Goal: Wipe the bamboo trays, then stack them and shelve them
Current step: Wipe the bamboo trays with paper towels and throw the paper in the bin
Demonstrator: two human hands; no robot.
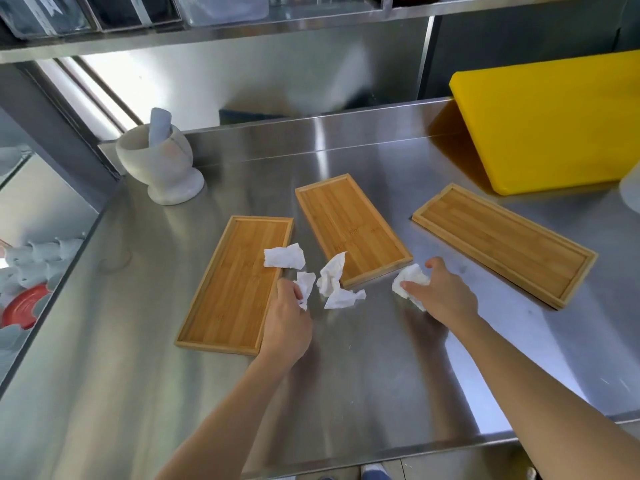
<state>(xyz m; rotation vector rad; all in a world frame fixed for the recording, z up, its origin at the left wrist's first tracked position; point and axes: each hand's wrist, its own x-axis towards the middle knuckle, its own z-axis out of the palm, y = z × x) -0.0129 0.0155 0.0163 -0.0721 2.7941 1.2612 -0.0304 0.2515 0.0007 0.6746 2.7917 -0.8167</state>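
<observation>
Three bamboo trays lie flat on the steel counter: a left tray (232,289), a middle tray (349,226) and a right tray (502,244). My left hand (287,323) pinches a small crumpled paper tissue (305,285) at the left tray's right edge. My right hand (440,292) is closed on another crumpled tissue (408,280), resting on the counter between the middle and right trays. One loose tissue (284,256) lies on the left tray. Another loose tissue (336,282) lies against the middle tray's near corner.
A stone mortar with pestle (159,157) stands at the back left. A thick yellow cutting board (554,123) leans at the back right. A steel shelf (214,32) with containers runs overhead. The counter's left edge (69,268) drops to stored dishes below.
</observation>
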